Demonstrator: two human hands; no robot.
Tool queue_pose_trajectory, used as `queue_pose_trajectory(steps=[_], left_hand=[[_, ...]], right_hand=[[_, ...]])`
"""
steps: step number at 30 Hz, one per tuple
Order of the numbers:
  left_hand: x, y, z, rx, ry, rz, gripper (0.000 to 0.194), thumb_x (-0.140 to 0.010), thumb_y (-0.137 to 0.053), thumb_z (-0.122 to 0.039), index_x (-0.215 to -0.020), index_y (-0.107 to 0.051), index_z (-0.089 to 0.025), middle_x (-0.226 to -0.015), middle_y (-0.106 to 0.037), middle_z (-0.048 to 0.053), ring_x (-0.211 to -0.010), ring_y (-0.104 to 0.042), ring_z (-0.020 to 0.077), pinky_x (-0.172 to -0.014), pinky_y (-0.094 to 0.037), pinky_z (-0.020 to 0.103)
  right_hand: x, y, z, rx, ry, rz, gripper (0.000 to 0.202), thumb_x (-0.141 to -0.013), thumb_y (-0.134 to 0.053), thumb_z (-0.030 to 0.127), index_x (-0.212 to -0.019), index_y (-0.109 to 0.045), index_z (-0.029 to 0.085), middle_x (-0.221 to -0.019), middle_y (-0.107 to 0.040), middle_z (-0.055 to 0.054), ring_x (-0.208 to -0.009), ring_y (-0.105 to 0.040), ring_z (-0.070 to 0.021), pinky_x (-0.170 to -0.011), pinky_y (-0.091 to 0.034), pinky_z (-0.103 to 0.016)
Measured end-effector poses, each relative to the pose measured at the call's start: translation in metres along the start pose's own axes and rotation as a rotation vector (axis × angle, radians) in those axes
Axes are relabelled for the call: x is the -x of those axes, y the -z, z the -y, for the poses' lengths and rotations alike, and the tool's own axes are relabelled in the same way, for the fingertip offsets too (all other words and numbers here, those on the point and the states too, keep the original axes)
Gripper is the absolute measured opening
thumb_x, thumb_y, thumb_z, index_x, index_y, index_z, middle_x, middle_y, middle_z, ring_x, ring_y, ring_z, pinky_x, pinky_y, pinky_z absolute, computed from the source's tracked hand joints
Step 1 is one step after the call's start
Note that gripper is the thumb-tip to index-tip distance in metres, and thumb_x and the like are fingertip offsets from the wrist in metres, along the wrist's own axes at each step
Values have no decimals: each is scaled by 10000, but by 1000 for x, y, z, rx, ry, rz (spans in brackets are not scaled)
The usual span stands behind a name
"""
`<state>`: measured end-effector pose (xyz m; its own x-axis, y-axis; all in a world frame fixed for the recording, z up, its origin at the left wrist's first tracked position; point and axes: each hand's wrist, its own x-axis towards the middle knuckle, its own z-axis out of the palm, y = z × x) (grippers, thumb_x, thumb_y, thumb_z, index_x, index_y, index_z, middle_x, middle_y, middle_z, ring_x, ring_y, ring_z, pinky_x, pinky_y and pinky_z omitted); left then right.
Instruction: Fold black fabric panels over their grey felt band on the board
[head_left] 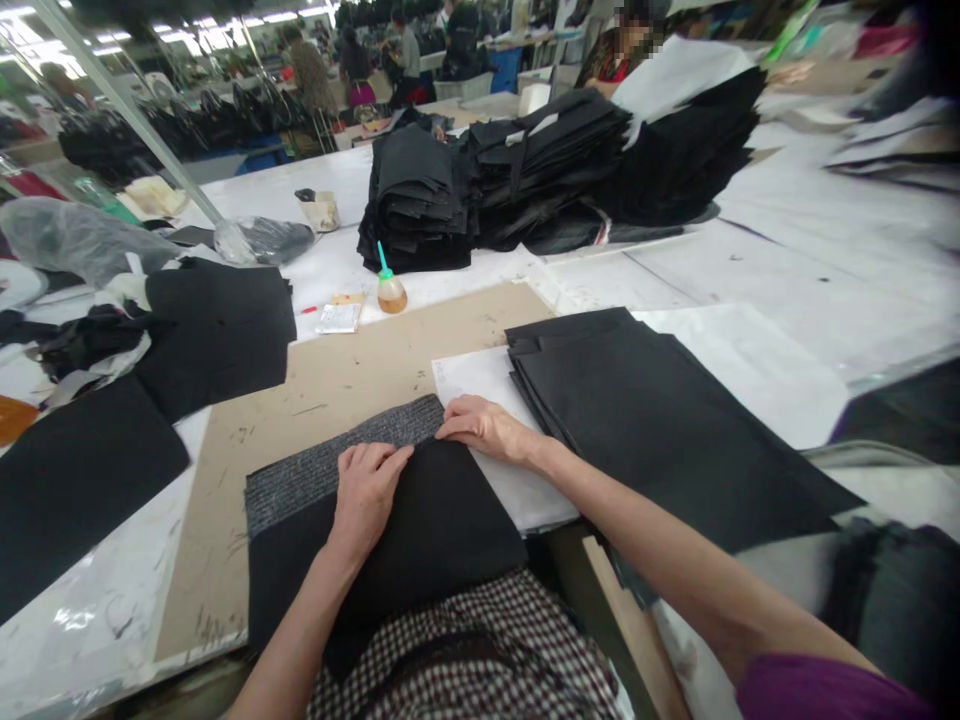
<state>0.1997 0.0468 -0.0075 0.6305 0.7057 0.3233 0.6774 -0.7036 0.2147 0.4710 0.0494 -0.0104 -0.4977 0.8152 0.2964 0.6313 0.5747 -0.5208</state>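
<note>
A black fabric panel (435, 520) lies in front of me, its near end hanging over the table edge by my checked clothing. Along its far edge runs a grey ribbed, speckled strip (300, 490); whether the two are joined cannot be made out. My left hand (366, 500) rests on the panel with fingers curled, thumb and fingertips closed at the edge where black meets grey. At the far right corner, my right hand (486, 428) pinches the same edge between thumb and fingers. The fingertips partly hide the fabric edge.
A beige board (360, 365) lies under the work. Black sheets (660, 420) are stacked on white paper at right. Black pieces (217, 330) lie left. Behind are a green-tipped squeeze bottle (391, 292) and tall black bundles (540, 160). Other people are in the background.
</note>
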Motion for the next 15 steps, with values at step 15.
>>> queue_pose_trajectory(steps=[15], left_hand=[[-1,12,-4,-128,-141,93,347,-983,-453,-132,-1228,-646,-286,-1045,-662,67,-994,-575,234,-988,-341,473]], right_hand=[[19,13,12,351,99,82,262,-1015,-459,208,-1145,-686,218,-1049,-640,-58,-1001,-521,-192,-922,-422,-356]])
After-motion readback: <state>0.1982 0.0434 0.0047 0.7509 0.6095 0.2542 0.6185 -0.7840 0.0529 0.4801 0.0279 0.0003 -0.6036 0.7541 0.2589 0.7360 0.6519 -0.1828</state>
